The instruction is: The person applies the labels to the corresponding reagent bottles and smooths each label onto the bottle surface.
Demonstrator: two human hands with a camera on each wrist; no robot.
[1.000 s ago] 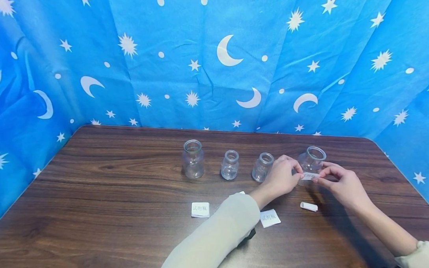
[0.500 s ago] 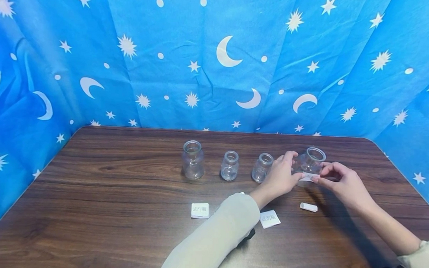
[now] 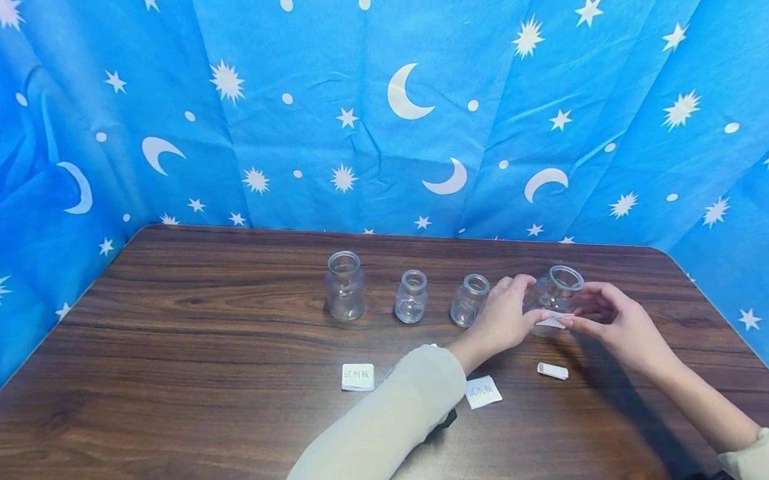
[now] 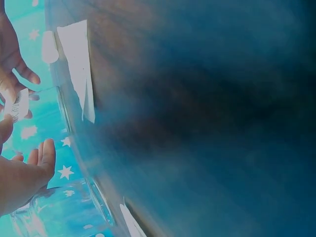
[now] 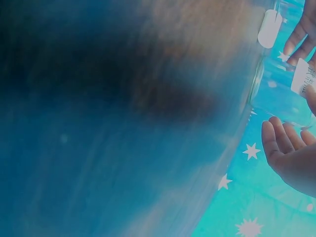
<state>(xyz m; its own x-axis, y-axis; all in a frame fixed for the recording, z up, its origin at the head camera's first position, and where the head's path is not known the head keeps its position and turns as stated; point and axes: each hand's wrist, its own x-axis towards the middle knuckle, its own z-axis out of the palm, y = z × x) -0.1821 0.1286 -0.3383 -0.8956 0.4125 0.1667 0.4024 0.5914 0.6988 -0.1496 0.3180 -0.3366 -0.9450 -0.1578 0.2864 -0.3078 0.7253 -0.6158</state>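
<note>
In the head view a wide clear glass jar stands at the right end of a row of jars. A white paper label with handwritten characters lies against its front. My left hand cups the jar's left side, thumb pressing the label's left end. From the right my right hand holds the jar, its thumb on the label's other end. The left wrist view shows the label between both thumbs, with the left fingers along the glass. In the right wrist view the label carries dark writing.
A tall glass jar and two smaller ones stand to the left. Nearer lie white paper labels and a small white folded strip on the wooden table. A blue curtain hangs behind.
The label has gone from being held at its ends in front of the jar to lying against the glass under both thumbs. The left fingers have spread round the jar's side.
</note>
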